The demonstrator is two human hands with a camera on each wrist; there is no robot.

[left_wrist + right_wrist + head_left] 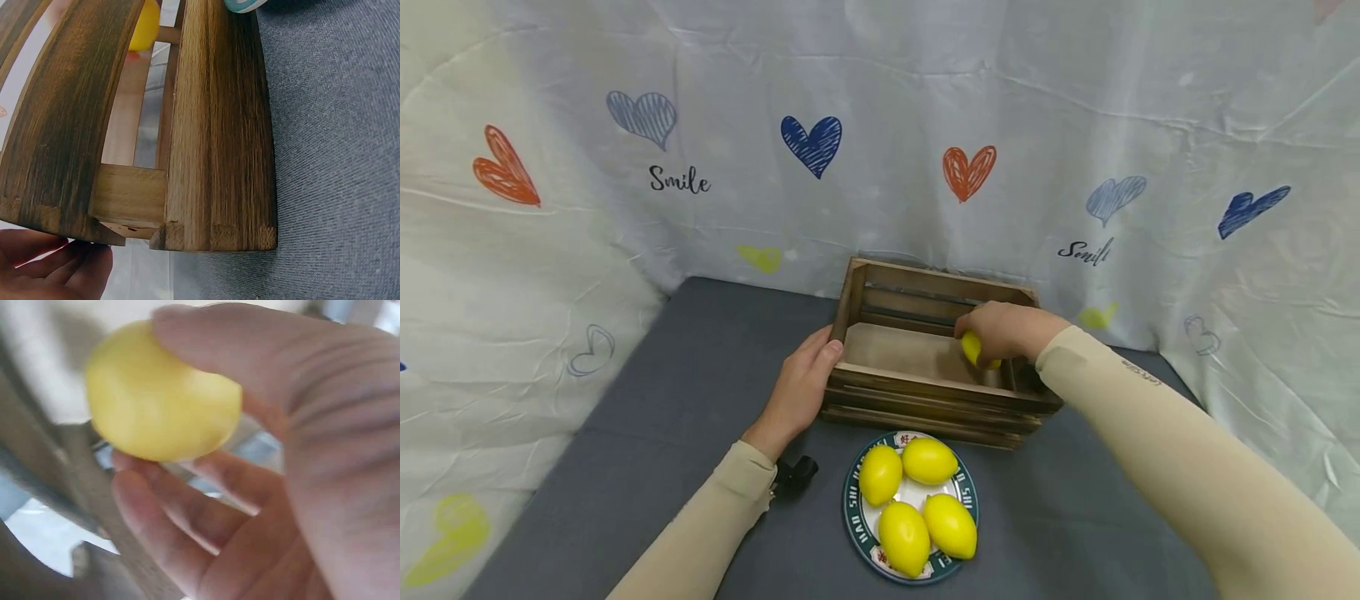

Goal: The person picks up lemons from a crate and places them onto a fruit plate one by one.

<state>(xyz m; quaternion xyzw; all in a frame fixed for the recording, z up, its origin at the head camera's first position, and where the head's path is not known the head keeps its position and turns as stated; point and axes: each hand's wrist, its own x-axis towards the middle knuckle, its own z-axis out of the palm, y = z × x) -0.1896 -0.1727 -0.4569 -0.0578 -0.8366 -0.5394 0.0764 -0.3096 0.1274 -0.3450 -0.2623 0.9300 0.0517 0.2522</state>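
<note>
Smooth yellow lemon [972, 347], gripped by right hand [1003, 330]

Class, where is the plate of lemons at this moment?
In the head view, the plate sits low centre on the grey table, just in front of the wooden crate, holding four lemons.

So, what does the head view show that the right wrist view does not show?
Only the head view shows the plate with four lemons, the left hand resting on the left end of the wooden crate, the grey table and the heart-printed cloth.

Only the right wrist view shows from close by how the fingers and thumb curl around the fruit.

Both show the right hand holding one lemon inside the crate.
</note>
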